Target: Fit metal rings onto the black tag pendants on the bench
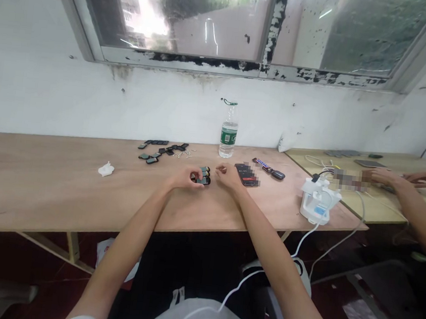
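Observation:
Near the table's middle, my left hand [188,178] is closed round the left end of a small dark piece [203,181] with a grey face. Similar pieces [205,171] lie just behind it, against the fingers. My right hand [227,175] is a little to the right, over the wood, its thumb and fingertips drawn together; whether anything tiny is between them is too small to tell. Further back on the left lie several more dark pieces [152,160] and a scatter of small pale bits [186,154].
A water bottle [227,140] stands by the wall. Right of my hands are a phone [247,175], a snack wrapper [261,164], a black fob-like object [278,175] and a white device [317,203] with cables. Crumpled tissue [106,169] lies left. Another person's hands work at the far right.

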### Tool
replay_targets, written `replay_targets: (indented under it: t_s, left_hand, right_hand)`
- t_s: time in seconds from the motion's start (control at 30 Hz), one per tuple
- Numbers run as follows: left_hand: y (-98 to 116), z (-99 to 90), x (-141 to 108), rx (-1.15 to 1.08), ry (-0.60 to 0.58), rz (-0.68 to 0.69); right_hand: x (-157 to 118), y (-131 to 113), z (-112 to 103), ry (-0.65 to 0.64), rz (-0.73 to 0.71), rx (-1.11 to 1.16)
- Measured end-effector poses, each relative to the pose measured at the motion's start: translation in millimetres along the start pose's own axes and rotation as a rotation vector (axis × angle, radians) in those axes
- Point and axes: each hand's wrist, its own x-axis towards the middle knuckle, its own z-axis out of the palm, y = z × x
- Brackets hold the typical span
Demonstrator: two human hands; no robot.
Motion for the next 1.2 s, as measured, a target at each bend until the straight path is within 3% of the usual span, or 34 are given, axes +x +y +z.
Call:
replay_targets:
  t_s: [0.17, 0.33, 0.63, 0.83, 1.2]
  left_hand:
    - [-5, 5.8, 3, 0.096, 0.145, 0.029]
    - [-9, 14.1, 5, 0.107, 0.218, 0.057]
    - [-12, 9.6, 4, 0.152, 0.322, 0.172]
    - [-15, 7.3, 3, 0.168, 0.391, 0.163]
    - [-19, 14.4, 4, 0.065, 0.318, 0.109]
  right_hand:
    - [2, -2, 9, 0.062, -0.077, 0.360]
    - [-2, -5, 12, 0.031, -0.153, 0.535]
    - [-7, -14, 10, -0.064, -0.114, 0.446]
    - [-14, -10, 5, -0.265, -0.134, 0.575]
    - [-7, -1, 7, -0.236, -0.233, 0.385]
